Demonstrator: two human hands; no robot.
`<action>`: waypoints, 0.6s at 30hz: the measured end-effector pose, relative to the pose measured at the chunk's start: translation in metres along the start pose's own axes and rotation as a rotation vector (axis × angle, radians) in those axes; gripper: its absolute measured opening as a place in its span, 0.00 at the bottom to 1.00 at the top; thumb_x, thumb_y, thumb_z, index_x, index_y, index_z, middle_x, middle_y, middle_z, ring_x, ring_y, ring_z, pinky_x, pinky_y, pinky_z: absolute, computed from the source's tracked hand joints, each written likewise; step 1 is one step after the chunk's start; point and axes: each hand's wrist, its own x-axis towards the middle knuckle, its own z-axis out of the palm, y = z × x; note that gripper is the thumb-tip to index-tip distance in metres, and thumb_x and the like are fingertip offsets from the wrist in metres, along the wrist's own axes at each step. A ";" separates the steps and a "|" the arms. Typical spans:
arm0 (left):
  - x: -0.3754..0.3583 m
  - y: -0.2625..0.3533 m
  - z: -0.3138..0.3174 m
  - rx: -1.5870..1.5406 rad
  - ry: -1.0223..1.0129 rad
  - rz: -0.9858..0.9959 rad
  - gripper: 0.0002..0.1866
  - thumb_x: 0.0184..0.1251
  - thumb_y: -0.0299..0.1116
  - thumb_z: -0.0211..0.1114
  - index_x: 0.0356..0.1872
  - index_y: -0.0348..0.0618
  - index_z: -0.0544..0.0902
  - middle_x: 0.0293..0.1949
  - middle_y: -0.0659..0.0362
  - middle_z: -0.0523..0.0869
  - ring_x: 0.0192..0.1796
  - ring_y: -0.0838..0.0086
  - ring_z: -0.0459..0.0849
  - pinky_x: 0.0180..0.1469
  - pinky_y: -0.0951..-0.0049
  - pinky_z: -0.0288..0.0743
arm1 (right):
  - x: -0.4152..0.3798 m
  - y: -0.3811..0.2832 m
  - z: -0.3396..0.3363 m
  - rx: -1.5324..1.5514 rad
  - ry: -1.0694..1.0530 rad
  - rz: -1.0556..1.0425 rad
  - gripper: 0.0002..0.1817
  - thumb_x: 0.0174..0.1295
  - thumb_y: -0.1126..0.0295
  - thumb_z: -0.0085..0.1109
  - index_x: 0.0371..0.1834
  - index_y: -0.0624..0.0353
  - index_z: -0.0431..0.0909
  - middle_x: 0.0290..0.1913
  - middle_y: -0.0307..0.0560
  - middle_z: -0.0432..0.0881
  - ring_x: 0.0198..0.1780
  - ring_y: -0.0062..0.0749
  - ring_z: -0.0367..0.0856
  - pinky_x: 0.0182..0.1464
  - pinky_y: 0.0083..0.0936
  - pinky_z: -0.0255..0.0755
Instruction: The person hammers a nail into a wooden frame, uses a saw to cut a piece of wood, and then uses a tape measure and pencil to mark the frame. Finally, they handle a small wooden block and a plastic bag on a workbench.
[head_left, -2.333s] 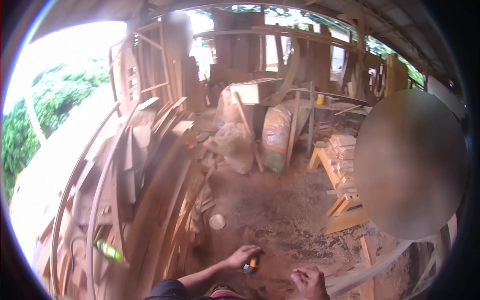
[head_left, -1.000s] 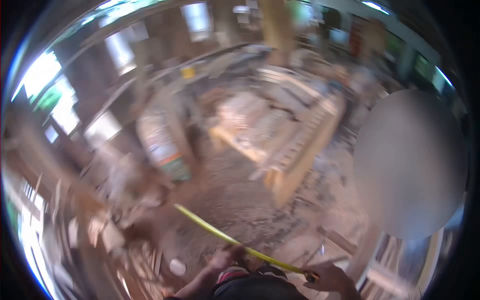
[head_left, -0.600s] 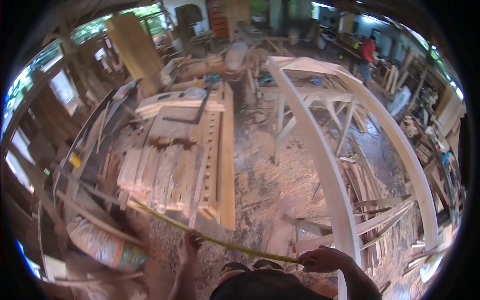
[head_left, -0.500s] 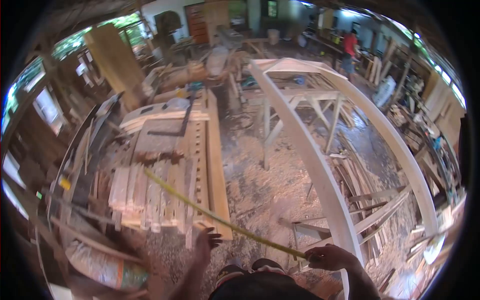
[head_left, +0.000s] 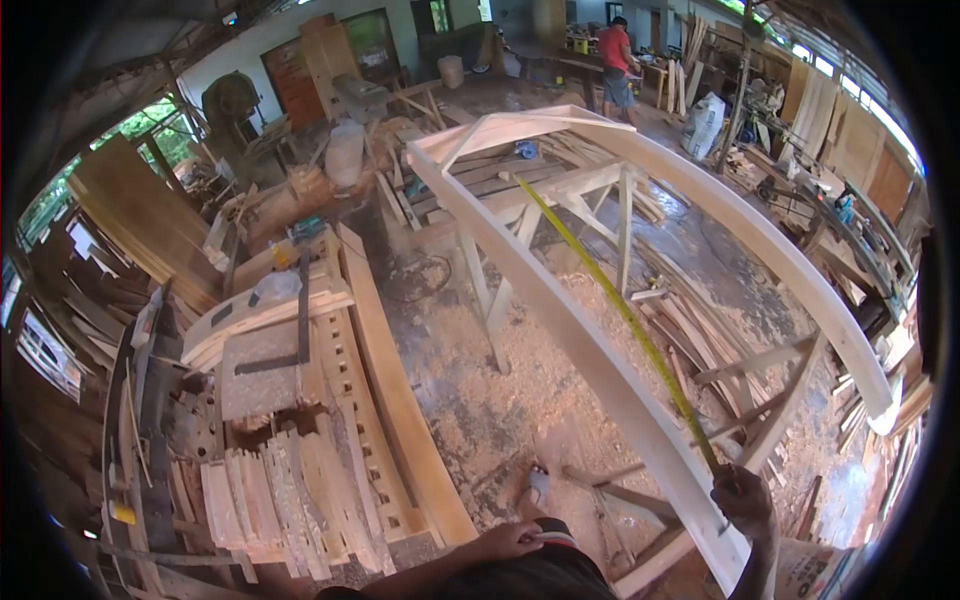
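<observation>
A yellow tape measure (head_left: 632,318) runs as a long blade from my right hand (head_left: 745,500) up toward the far end of a pale wooden frame. The fingers of that hand are wrapped round the tape's near end, beside the frame's near curved beam (head_left: 580,345). The blade passes over the gap between this beam and the far curved beam (head_left: 770,230). A peaked crosspiece (head_left: 540,120) joins the two beams at the far end. My left hand (head_left: 507,541) rests low by my thigh, its fingers loosely laid out with nothing seen in them.
Wooden trestles (head_left: 500,280) support the frame. To the left, stacked short boards (head_left: 290,495) lie beside long planks (head_left: 405,400). Loose timber strips (head_left: 700,345) and shavings (head_left: 530,410) cover the floor. A person in a red shirt (head_left: 614,48) stands at the back.
The tape's free end has swung from the stacked boards on the left over to the wooden frame. My left hand has dropped toward my thigh; my right hand has moved rightward. The view has turned.
</observation>
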 end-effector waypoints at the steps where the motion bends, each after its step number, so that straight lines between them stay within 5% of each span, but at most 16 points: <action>1: 0.012 0.005 -0.023 0.029 0.012 -0.014 0.25 0.71 0.49 0.64 0.57 0.38 0.79 0.50 0.47 0.87 0.52 0.58 0.87 0.57 0.65 0.78 | 0.032 -0.002 0.000 -0.036 -0.005 0.058 0.12 0.53 0.68 0.68 0.41 0.58 0.84 0.28 0.44 0.79 0.29 0.28 0.79 0.32 0.29 0.74; 4: 0.022 0.043 -0.096 0.080 0.073 -0.094 0.28 0.70 0.54 0.62 0.59 0.39 0.79 0.51 0.47 0.87 0.52 0.54 0.87 0.57 0.61 0.78 | 0.120 -0.022 -0.001 -0.097 -0.028 0.278 0.18 0.52 0.59 0.67 0.43 0.59 0.85 0.26 0.46 0.81 0.30 0.28 0.80 0.36 0.31 0.75; 7: 0.068 0.010 -0.162 0.141 0.105 -0.156 0.28 0.69 0.53 0.63 0.60 0.40 0.79 0.52 0.46 0.87 0.53 0.54 0.86 0.57 0.61 0.78 | 0.214 -0.005 0.022 -0.096 -0.065 0.062 0.13 0.57 0.62 0.66 0.37 0.60 0.84 0.22 0.37 0.78 0.22 0.20 0.76 0.28 0.27 0.72; 10: 0.094 0.032 -0.219 0.220 0.411 -0.108 0.28 0.69 0.52 0.63 0.59 0.39 0.80 0.53 0.45 0.86 0.54 0.55 0.86 0.57 0.62 0.78 | 0.295 0.000 0.066 0.057 -0.190 0.229 0.14 0.59 0.61 0.66 0.42 0.59 0.85 0.25 0.36 0.80 0.25 0.19 0.77 0.29 0.25 0.72; 18: 0.178 0.054 -0.341 -0.043 0.501 -0.065 0.21 0.70 0.41 0.67 0.57 0.37 0.79 0.48 0.46 0.87 0.50 0.62 0.89 0.53 0.67 0.81 | 0.424 -0.072 0.138 0.194 -0.272 0.206 0.17 0.57 0.57 0.70 0.39 0.60 0.84 0.25 0.43 0.82 0.28 0.25 0.81 0.33 0.28 0.75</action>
